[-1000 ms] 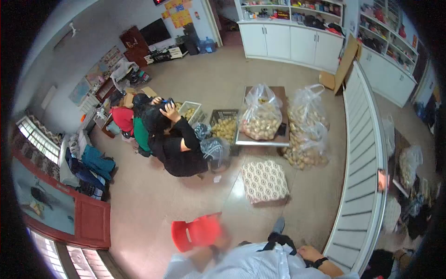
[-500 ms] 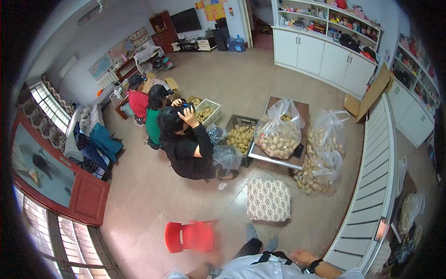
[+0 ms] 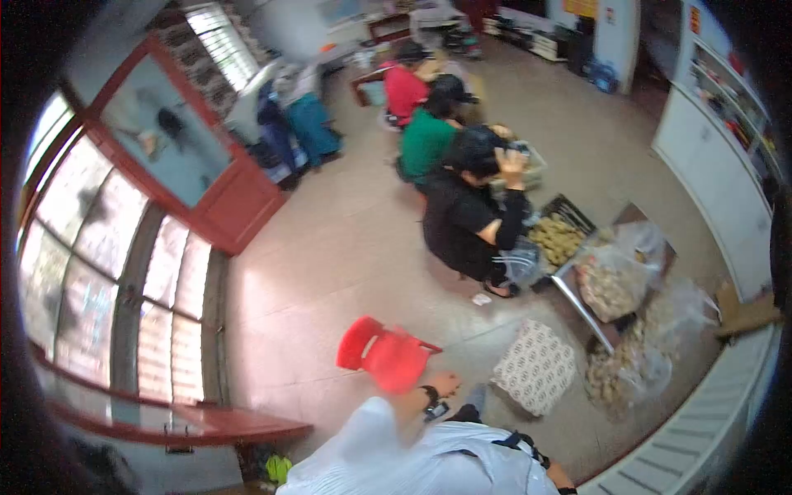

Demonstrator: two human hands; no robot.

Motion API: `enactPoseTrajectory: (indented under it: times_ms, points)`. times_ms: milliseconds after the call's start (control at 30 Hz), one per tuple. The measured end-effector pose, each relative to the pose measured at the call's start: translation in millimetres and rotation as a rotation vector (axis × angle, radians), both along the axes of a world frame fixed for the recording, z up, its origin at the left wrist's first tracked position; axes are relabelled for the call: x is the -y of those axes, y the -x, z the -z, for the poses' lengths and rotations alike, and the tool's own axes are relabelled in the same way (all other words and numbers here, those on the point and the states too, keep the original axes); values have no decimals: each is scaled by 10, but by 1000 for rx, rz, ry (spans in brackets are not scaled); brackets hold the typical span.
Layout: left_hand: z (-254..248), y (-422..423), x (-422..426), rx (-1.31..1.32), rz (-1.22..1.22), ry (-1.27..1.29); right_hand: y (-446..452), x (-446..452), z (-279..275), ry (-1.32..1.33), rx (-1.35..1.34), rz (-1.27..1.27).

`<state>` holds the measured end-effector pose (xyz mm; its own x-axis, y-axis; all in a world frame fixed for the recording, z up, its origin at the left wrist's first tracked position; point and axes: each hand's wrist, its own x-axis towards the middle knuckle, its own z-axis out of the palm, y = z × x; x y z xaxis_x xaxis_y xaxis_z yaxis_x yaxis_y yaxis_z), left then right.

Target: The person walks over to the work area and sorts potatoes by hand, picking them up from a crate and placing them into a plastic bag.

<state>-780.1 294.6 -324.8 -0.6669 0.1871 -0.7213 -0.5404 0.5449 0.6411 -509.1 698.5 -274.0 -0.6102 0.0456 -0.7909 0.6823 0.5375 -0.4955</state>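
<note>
My left hand [image 3: 443, 385], with a dark band on its wrist, reaches forward beside the seat of a small red plastic chair [image 3: 394, 361]. Motion blur smears its fingers, and whether it touches the chair is unclear. Of my right hand [image 3: 560, 476] only a bit of skin shows low in the view, next to my white shirt and a black strap; its fingers are hidden. A stool or box under a patterned cloth [image 3: 536, 367] stands ahead of my feet.
Three people crouch ahead; the nearest, in black [image 3: 466, 219], raises hands to the head. Potato-like produce fills a black crate [image 3: 559, 238] and plastic bags [image 3: 619, 280] around a low table. A red-framed door [image 3: 239, 206] stands at left, white cabinets [image 3: 709, 177] at right.
My view has swung left, so the room sits further right and more door and window shows. My left hand has come forward beside the red chair. My right hand is now mostly hidden.
</note>
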Motion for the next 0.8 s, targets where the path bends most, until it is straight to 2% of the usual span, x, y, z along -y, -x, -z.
enactPoseTrajectory:
  times_ms: [33,167,267,333,400,467,533,567,633,700,733,800]
  points:
    - [-235,52,-65,-26,-113,-38,138,-42,15,0,3,-44]
    - [-201,-140,-25,-75,-176,-48,588,-222,51,-4,3,-220]
    - [71,-641,114,-88,-346,63,933,-390,132,7,-9,-370]
    - [300,-1107,279,39,-525,34,1117,-492,161,13,-15,-468]
    - [130,-1566,357,116,-521,232,1240,-621,208,15,-19,-560]
    - [266,-2160,262,63,-674,483,1320,-744,242,21,-25,-645]
    - [82,-2599,292,-254,437,729,1369,-868,278,16,-36,-742]
    - [208,-2834,183,-116,174,564,1408,-914,269,5,-42,-806]
    - [313,-3108,-79,26,-93,387,1430,-983,296,21,-12,-783]
    - [85,-3174,-409,-1,159,416,1439,-1025,301,23,13,-775]
    - [10,-3167,-472,-1,162,410,1452,-1036,300,23,22,-772]
    - [-90,-3022,-543,-36,-18,202,1498,-1074,279,21,32,-769]
